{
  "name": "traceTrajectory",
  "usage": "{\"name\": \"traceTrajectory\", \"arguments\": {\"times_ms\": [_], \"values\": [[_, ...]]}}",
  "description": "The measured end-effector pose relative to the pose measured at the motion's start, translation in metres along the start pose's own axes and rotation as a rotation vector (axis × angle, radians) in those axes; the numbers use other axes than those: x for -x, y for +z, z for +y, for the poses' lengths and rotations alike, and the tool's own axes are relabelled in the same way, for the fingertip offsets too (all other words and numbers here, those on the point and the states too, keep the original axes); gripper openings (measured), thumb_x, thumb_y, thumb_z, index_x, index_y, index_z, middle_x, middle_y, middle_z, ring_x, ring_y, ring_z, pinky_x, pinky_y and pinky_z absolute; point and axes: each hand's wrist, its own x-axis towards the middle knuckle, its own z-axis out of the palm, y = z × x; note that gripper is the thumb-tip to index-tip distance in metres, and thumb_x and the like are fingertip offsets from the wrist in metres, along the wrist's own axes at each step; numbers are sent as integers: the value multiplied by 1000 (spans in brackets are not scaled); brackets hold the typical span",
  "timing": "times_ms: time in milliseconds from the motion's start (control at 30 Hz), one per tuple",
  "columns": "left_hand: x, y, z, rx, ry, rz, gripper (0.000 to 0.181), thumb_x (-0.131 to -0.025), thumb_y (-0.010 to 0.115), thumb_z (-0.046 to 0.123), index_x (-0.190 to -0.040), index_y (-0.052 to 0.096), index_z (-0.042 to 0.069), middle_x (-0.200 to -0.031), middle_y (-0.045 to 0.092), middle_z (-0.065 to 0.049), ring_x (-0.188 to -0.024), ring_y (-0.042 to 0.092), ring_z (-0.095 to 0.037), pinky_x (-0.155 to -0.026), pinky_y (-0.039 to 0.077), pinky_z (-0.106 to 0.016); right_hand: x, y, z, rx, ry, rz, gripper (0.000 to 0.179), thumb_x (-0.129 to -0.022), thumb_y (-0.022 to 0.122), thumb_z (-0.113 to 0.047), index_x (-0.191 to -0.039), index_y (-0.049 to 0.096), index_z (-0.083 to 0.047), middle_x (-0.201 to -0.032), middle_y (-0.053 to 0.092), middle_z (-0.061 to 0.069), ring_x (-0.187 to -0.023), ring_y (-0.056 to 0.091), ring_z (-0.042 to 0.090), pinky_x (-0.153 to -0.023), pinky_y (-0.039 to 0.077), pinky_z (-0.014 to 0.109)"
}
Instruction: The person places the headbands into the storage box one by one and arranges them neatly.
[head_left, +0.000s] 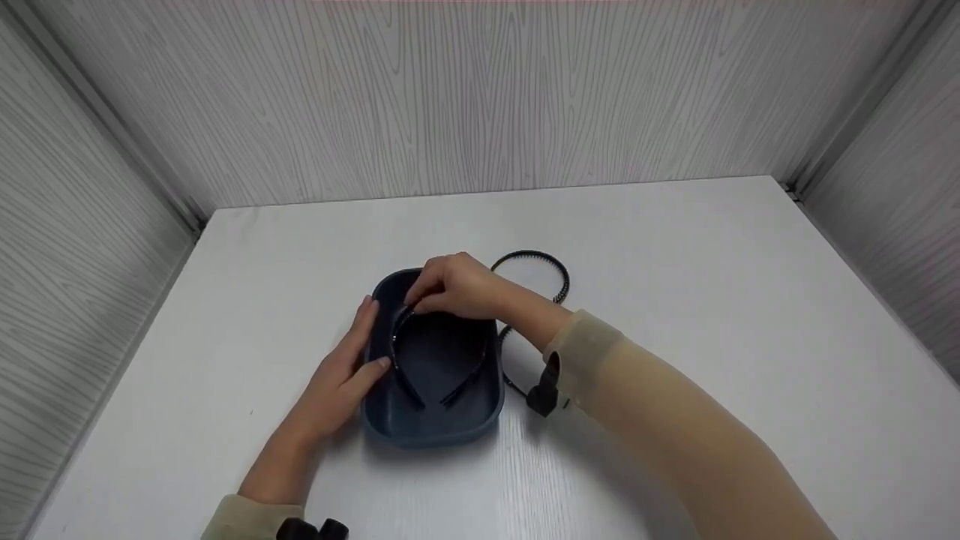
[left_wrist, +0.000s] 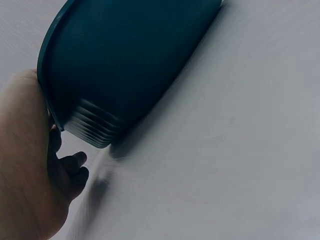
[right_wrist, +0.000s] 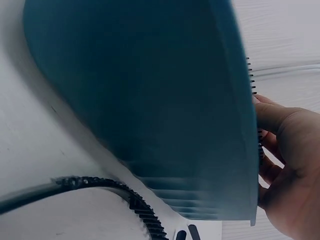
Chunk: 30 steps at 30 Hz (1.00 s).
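Observation:
My left hand (head_left: 337,382) holds the left rim of a dark blue plastic bin (head_left: 431,439), its thumb over the edge. A black toothed headband (head_left: 395,349) is inside the bin with its open ends toward me. My right hand (head_left: 465,289) pinches the top of its arc between thumb and fingers, over the far part of the bin. In the right wrist view, headband teeth show above the bin's rim beside the fingers, while the wall hides the rest.
Right of the bin, a black headband (head_left: 565,281) lies on the white table (head_left: 675,300). A second dark curved band (head_left: 505,364) lies nearer, partly covered by my right forearm. Wood-grain panels (head_left: 487,97) enclose the table at the back and both sides.

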Motion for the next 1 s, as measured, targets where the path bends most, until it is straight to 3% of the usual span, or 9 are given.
{"name": "traceTrajectory", "arguments": {"times_ms": [400, 1000], "values": [[2, -1, 2, 12, -9, 0, 73, -111, 56, 29, -172, 15, 27, -177, 7, 6, -162, 7, -15, -126, 9, -25, -2, 6, 2, 24, -34, 10, 19, -99, 79, -17, -117, 84, -14, -113, 77, 1, -109, 68, 14, -95, 52, 24], [0, 1, -1, 11, -6, -7, 74, -111, 55, 28, -172, 14, 27, -178, 7, 6, -162, 7, -12, -126, 8, -23, 0, 12, 7, 57, -7, 1, 21, -99, 78, -18, -119, 83, -14, -117, 77, 1, -114, 68, 15, -99, 51, 26]]}}
